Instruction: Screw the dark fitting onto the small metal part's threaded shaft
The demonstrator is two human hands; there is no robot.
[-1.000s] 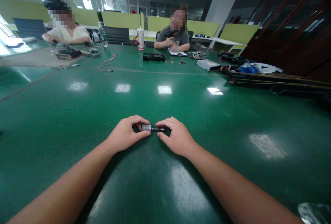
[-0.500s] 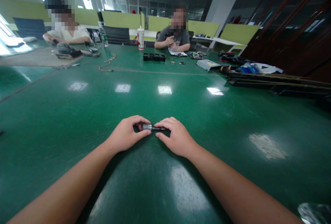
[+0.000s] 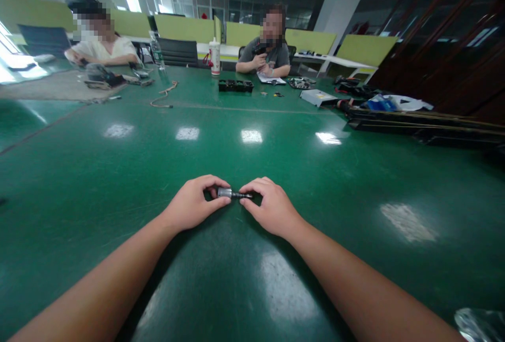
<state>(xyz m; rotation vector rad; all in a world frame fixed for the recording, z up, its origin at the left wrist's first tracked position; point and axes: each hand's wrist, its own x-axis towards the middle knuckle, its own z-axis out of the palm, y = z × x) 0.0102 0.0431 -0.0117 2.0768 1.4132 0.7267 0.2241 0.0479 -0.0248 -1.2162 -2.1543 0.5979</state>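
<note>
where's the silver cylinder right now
In the head view, the silver cylinder is near the middle, between the fingertips of the left hand, with the right hand just to its right.

**Table Surface Layout**

Along the far edge of the table (image 3: 252,158), left to right: bottle (image 3: 156,52), cup (image 3: 215,59), papers (image 3: 271,79); before these: cord (image 3: 161,101) left, component block (image 3: 235,86) centre, box (image 3: 317,98) right; toward the right edge: long parts (image 3: 418,123); between left hand (image 3: 193,202) and right hand (image 3: 273,206): tool (image 3: 225,193).

Both forearms are angled inward from the desk's near edge; the left hand (image 3: 193,202) and right hand (image 3: 272,205) are held palms inward, thumbs and fingers curled.
</note>
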